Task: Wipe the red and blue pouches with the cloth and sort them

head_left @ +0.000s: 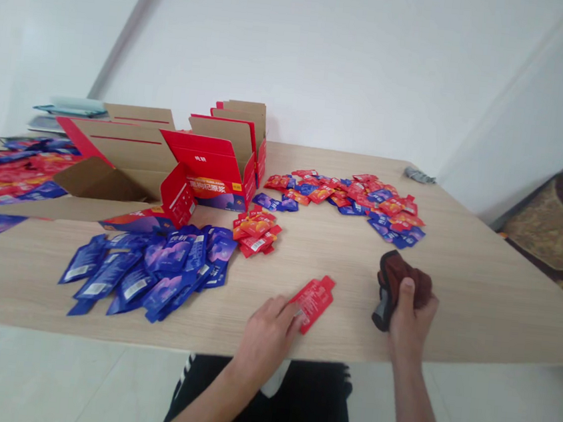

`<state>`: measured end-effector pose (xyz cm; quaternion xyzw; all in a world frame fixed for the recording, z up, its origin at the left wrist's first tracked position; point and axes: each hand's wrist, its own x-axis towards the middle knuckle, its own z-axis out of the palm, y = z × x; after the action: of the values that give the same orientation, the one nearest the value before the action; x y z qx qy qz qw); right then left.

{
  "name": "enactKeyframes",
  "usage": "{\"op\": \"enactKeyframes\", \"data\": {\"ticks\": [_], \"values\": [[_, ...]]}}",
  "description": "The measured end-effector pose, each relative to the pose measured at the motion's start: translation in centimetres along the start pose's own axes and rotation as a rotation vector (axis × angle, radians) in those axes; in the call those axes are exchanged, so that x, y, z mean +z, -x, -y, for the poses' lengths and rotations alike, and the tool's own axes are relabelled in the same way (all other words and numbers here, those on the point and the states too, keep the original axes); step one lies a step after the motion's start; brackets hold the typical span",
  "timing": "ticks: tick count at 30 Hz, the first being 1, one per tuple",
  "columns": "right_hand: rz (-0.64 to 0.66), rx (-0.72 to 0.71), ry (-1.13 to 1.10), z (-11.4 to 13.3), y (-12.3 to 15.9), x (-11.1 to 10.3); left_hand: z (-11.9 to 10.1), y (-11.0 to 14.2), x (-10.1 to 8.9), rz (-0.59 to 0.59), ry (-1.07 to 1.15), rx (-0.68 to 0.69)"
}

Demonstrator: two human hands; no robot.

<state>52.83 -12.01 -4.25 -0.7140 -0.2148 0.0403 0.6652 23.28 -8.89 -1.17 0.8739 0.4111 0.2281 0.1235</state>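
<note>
My left hand [271, 331] is at the table's front edge, its fingers closed over the lower left corner of a flat red pouch [315, 302] with a spout-shaped top and pale print. To the right, my right hand [412, 312] grips a bunched dark brown cloth [405, 278] with a black border, thumb on top. Some of the cloth is hidden in the palm. Left of my left hand lies a heap of blue pouches [175, 263]. A small stack of red-orange pouches [256, 230] sits just behind it.
An open carton [123, 184] stands at the left, with more red cartons [220, 171] behind it. Mixed red and blue pouches [348, 198] spread across the back. More pouches [18, 173] pile up at far left. A grey crumpled item [419, 175] lies near the back right corner.
</note>
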Motion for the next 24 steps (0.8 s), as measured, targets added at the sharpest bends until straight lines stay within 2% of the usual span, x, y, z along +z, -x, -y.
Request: {"op": "enactKeyframes", "data": {"ticks": [3,6,10,12,14,18,19,20,21,24], "values": [[-0.025,-0.004,0.054,0.2,0.2,0.0,0.4,1.3,0.1,0.020,-0.027,0.186],[0.022,-0.017,0.084,0.7,0.4,0.2,1.1,2.1,0.4,0.045,-0.067,0.347],[0.091,-0.053,0.182,2.3,1.0,0.4,1.7,2.7,0.7,0.047,-0.095,0.405],[0.145,-0.121,0.248,3.4,2.1,0.6,1.8,3.3,0.8,0.020,-0.108,0.435],[0.296,-0.261,0.302,4.6,4.0,0.9,1.9,4.0,0.8,-0.008,-0.118,0.479],[0.886,-0.734,0.350,5.7,8.4,2.0,1.8,5.0,1.0,-0.045,-0.077,0.481],[0.990,-0.840,0.368,5.6,9.0,2.4,1.8,5.1,1.1,-0.063,-0.065,0.464],[1.042,-0.922,0.395,5.5,9.2,2.9,1.8,5.2,1.2,-0.085,-0.059,0.458],[1.040,-0.982,0.431,5.2,9.0,3.5,1.8,5.3,1.3,-0.107,-0.060,0.459],[0.912,-1.054,0.548,4.5,6.3,5.5,1.9,5.3,1.6,-0.140,-0.078,0.485]]}}
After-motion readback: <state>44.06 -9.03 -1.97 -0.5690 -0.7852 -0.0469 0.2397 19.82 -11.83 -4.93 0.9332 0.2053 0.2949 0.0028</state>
